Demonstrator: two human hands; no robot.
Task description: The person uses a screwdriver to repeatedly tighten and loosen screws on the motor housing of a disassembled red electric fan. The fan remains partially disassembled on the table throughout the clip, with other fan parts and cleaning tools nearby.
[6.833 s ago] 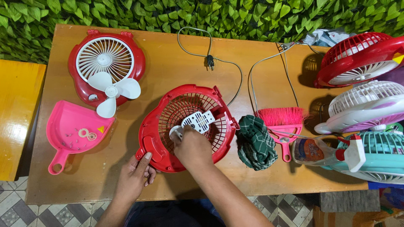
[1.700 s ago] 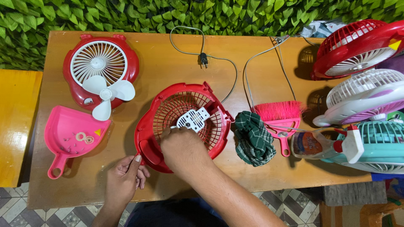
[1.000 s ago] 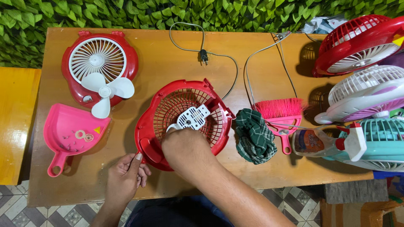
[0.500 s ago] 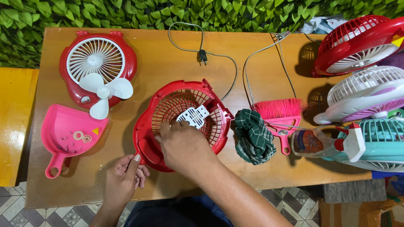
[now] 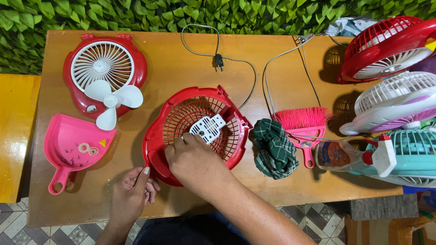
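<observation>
A red fan housing (image 5: 227, 109) with a grille lies open side up in the middle of the wooden table (image 5: 181, 68). A small white motor mount (image 5: 207, 128) sits inside it. My right hand (image 5: 195, 161) reaches into the housing, fingers closed right beside the white part; whatever they pinch is hidden. My left hand (image 5: 131, 195) rests on the table at the housing's near-left rim, thumb against the red edge.
At the far left lies a red and white fan front (image 5: 102, 68) with a loose white blade (image 5: 111, 100). A pink dustpan (image 5: 75, 149) holds small parts. A green cloth (image 5: 274, 149), pink brush (image 5: 304, 124), spray bottle (image 5: 354, 156), several fans (image 5: 395, 104), and a power cord (image 5: 218, 59) are nearby.
My right hand has shifted slightly left inside the housing, beside the white mount. My left hand has let go of the rim's side and now rests lower by the front edge.
</observation>
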